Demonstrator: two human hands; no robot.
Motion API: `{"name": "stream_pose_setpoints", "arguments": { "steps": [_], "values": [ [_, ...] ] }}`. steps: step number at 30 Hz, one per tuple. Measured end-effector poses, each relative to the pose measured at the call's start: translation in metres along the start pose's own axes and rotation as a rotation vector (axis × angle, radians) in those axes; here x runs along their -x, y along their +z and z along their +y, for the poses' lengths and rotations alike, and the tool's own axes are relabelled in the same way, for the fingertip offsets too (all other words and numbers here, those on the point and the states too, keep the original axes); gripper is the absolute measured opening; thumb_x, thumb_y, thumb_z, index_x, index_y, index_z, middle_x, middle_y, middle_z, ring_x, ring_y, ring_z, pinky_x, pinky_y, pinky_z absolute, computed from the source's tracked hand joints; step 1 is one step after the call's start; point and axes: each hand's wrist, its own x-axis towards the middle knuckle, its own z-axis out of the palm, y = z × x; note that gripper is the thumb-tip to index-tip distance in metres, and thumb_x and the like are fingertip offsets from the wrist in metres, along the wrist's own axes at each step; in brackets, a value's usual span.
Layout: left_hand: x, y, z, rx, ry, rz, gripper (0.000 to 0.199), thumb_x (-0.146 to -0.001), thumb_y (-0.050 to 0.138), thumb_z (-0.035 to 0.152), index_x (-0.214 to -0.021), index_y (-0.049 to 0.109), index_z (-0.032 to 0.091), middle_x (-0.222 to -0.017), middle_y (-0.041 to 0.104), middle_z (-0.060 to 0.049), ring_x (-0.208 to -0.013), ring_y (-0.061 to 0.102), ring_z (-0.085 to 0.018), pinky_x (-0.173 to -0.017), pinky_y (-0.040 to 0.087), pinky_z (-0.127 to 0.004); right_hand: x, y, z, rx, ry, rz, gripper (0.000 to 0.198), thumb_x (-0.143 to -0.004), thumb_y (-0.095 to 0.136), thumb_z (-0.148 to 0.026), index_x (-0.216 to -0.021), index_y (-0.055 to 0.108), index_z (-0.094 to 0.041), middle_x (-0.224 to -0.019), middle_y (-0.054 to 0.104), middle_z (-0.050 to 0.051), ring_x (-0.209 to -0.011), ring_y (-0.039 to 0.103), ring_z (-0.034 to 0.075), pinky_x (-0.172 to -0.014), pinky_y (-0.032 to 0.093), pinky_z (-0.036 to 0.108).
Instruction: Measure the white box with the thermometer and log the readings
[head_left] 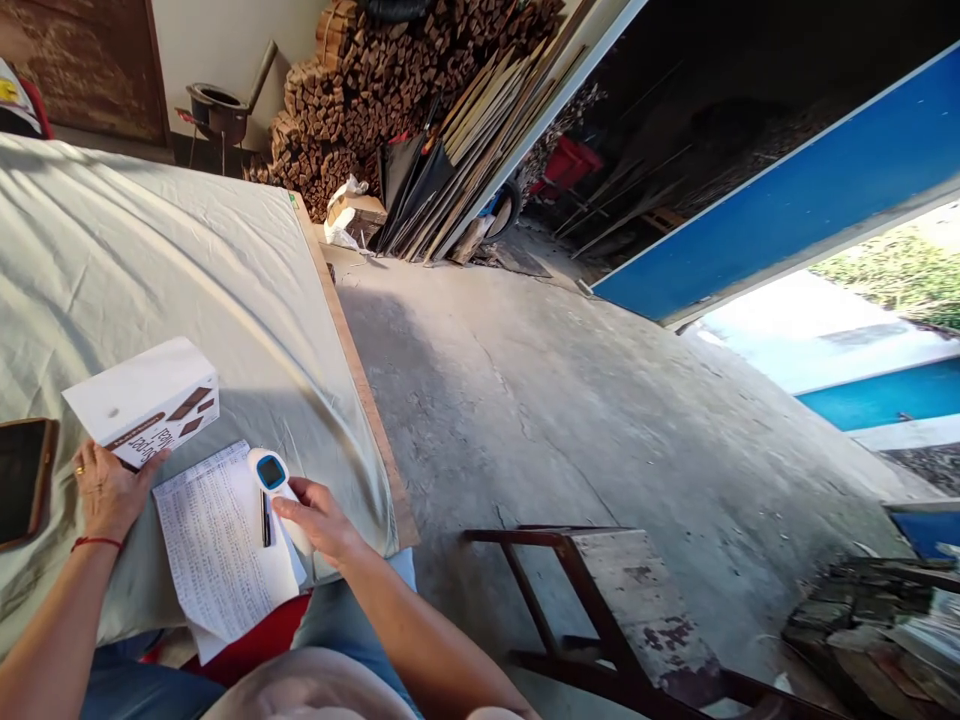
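A: Thermometer (274, 482) sits in right hand (319, 520), fingers wrapped round its grip, blue-framed screen facing up. It hangs just over the sheet (214, 540), near the table's front edge

B: Left hand?

A: Left hand (109, 490) lies flat on the near end of the box (146, 400), fingers loosely spread, pinning it rather than gripping. Box rests on the cloth (150, 250), touching the sheet's upper corner

B: Other items?

A: Pen (265, 518) on the sheet, just beside the thermometer. Phone (22, 480) at the far left, apart from the box

B: Step in hand?

A: Judged: unit is out of the box, being held for inspection over the printed sheet. Next move likely calls for a thumb on a button; whether the screen is lit I cannot tell
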Motion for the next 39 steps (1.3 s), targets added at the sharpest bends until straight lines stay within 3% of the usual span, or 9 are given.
{"name": "stream_pose_setpoints", "arguments": {
  "steps": [6,12,16,18,22,26,29,32,39],
  "values": [
    [0.003,-0.006,0.018,0.008,-0.231,0.134,0.092,-0.075,0.059,0.075,-0.128,0.043,0.001,-0.132,0.05,-0.029,-0.135,0.044,-0.048,-0.114,0.039,-0.068,-0.037,-0.049,0.028,0.869,-0.31,0.441,0.042,-0.081,0.078,-0.03,-0.121,0.069,-0.019,-0.111,0.073,0.012,-0.104,0.068,0.029,-0.087,0.054,0.039],
    [0.015,-0.012,0.016,0.137,-0.316,0.149,0.05,-0.074,0.069,0.056,-0.102,0.047,0.021,-0.107,0.054,-0.007,-0.107,0.057,-0.033,-0.1,0.051,-0.058,-0.043,-0.061,0.041,1.232,-0.426,0.528,0.046,-0.089,0.074,-0.03,-0.133,0.066,-0.019,-0.122,0.067,0.017,-0.111,0.062,0.034,-0.093,0.051,0.047],
    [0.041,-0.012,0.032,0.092,-0.093,0.257,0.027,-0.087,0.06,0.047,-0.095,0.051,0.023,-0.103,0.06,-0.007,-0.11,0.058,-0.032,-0.104,0.048,-0.057,-0.042,-0.038,0.039,1.311,-0.642,0.25,0.03,-0.102,0.058,-0.022,-0.127,0.073,-0.025,-0.114,0.066,0.012,-0.106,0.061,0.027,-0.093,0.051,0.04],
    [0.056,-0.007,0.047,0.089,0.07,0.159,0.025,-0.092,0.056,0.045,-0.099,0.06,0.022,-0.104,0.064,-0.009,-0.108,0.061,-0.03,-0.102,0.05,-0.052,-0.046,-0.025,0.035,1.357,-0.678,0.074,0.036,-0.103,0.052,-0.015,-0.127,0.074,-0.029,-0.107,0.065,0.01,-0.102,0.061,0.024,-0.086,0.052,0.036],
    [0.077,0.006,0.072,0.017,0.31,-0.132,0.03,-0.097,0.052,0.039,-0.114,0.073,0.027,-0.116,0.067,-0.012,-0.112,0.062,-0.03,-0.098,0.051,-0.048,-0.06,-0.011,0.023,1.504,-0.664,-0.084,0.043,-0.1,0.05,-0.007,-0.127,0.074,-0.03,-0.108,0.063,0.01,-0.098,0.058,0.024,-0.078,0.052,0.035],
    [0.087,0.015,0.076,-0.084,0.377,-0.18,0.033,-0.095,0.057,0.039,-0.122,0.075,0.031,-0.126,0.066,-0.013,-0.12,0.058,-0.035,-0.101,0.049,-0.053,-0.065,-0.02,0.009,1.61,-0.744,-0.242,0.029,-0.101,0.051,-0.008,-0.105,0.077,-0.022,-0.101,0.064,0.01,-0.093,0.058,0.024,-0.081,0.052,0.036],
    [0.09,0.017,0.076,-0.097,0.386,-0.17,0.033,-0.097,0.056,0.038,-0.124,0.075,0.032,-0.126,0.066,-0.014,-0.123,0.057,-0.035,-0.105,0.047,-0.055,-0.063,-0.032,0.003,1.587,-0.814,-0.297,0.026,-0.099,0.05,-0.007,-0.101,0.073,-0.019,-0.096,0.066,0.01,-0.09,0.06,0.023,-0.082,0.052,0.035],
    [0.092,0.017,0.077,-0.069,0.376,-0.178,0.034,-0.096,0.057,0.036,-0.125,0.074,0.032,-0.127,0.066,-0.014,-0.126,0.057,-0.035,-0.108,0.046,-0.056,-0.059,-0.035,0.006,1.323,-0.803,-0.229,0.021,-0.095,0.051,-0.009,-0.097,0.069,-0.02,-0.092,0.066,0.007,-0.088,0.062,0.022,-0.082,0.052,0.034],
    [0.096,0.022,0.077,-0.077,0.354,-0.181,0.037,-0.094,0.06,0.033,-0.128,0.074,0.032,-0.134,0.064,-0.015,-0.128,0.056,-0.035,-0.113,0.043,-0.058,-0.062,0.012,0.03,0.433,-0.398,0.145,0.009,-0.084,0.059,-0.033,-0.088,0.062,-0.026,-0.073,0.06,-0.002,-0.065,0.054,0.017,-0.066,0.048,0.031]
  ]
}}
